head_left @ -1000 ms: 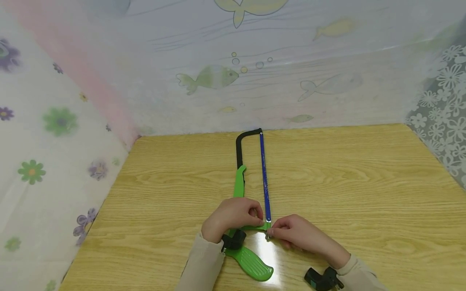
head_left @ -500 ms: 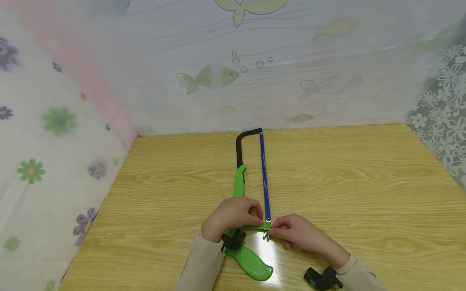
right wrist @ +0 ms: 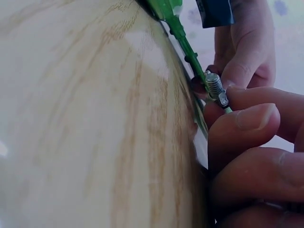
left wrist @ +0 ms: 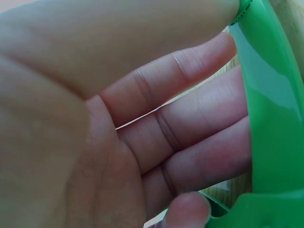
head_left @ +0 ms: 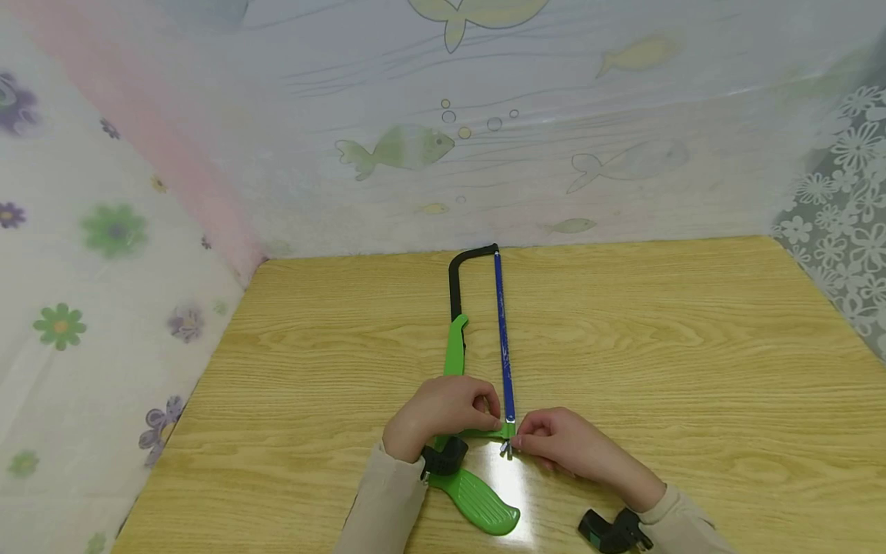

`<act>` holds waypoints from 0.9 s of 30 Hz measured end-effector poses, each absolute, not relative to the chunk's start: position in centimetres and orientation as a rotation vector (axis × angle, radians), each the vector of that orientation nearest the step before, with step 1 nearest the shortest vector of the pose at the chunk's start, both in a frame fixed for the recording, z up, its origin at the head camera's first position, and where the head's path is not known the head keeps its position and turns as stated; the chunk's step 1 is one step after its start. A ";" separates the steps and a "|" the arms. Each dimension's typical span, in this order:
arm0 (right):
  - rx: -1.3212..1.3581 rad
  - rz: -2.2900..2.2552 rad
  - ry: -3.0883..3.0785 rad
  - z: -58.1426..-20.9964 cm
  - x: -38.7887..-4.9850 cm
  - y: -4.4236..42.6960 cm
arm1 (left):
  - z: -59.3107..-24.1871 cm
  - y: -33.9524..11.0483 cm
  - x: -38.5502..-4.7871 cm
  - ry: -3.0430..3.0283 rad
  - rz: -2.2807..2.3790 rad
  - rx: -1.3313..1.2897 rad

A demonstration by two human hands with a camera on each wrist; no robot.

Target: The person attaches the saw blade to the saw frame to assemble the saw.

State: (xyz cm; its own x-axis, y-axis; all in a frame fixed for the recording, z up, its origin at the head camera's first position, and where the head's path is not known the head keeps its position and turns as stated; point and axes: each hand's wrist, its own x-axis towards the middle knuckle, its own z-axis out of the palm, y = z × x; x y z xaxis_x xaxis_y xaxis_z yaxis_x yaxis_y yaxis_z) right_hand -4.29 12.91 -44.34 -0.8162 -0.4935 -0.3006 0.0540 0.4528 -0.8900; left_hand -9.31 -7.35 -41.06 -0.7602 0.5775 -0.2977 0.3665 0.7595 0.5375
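Observation:
A hacksaw [head_left: 454,350] lies flat on the table, its green handle [head_left: 484,504] toward me and its black front bow at the far end. The blue blade [head_left: 504,338] runs along its right side. My left hand [head_left: 443,408] holds the green frame [left wrist: 275,104] near the blade's close end, fingers bent against it. At that corner sits a small metal wing nut [head_left: 507,449] on a threaded bolt [right wrist: 213,84]. My right hand [head_left: 571,446] has its thumb and forefinger at the wing nut, pinching one wing; the fingers partly cover it.
The wood-grain table [head_left: 657,331] meets a curtain printed with fish [head_left: 415,146] at the back. On the left hangs a flowered curtain [head_left: 62,392]. Each wrist wears a black camera, the right one [head_left: 612,531] low over the table.
The wing nut has turned: a second ago the right fingers covered more of it, and now its two wings show spread. The left hand and the hacksaw stay in place.

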 end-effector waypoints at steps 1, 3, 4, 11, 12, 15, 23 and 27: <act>-0.365 -1.363 2.178 -44.3 -4.3 12.9 | -41.0 -7.3 -9.3 2.505 0.633 0.716; -0.360 -1.368 2.180 -44.3 -4.3 12.9 | -41.0 -7.4 -9.3 2.508 0.631 0.719; -0.358 -1.372 2.177 -44.3 -4.3 12.9 | -41.0 -7.3 -9.3 2.508 0.630 0.721; -0.357 -1.391 2.165 -44.5 -4.3 13.0 | -40.9 -7.3 -9.2 2.507 0.624 0.715; -0.358 -1.394 2.162 -44.5 -4.3 13.0 | -40.9 -7.3 -9.2 2.508 0.623 0.714; -0.370 -1.387 2.164 -44.5 -4.3 13.0 | -40.9 -7.3 -9.2 2.506 0.624 0.709; -0.389 -1.362 2.175 -44.4 -4.3 13.0 | -40.8 -7.3 -9.2 2.508 0.634 0.718; -0.393 -1.362 2.169 -44.5 -4.3 13.0 | -40.9 -7.3 -9.2 2.511 0.628 0.708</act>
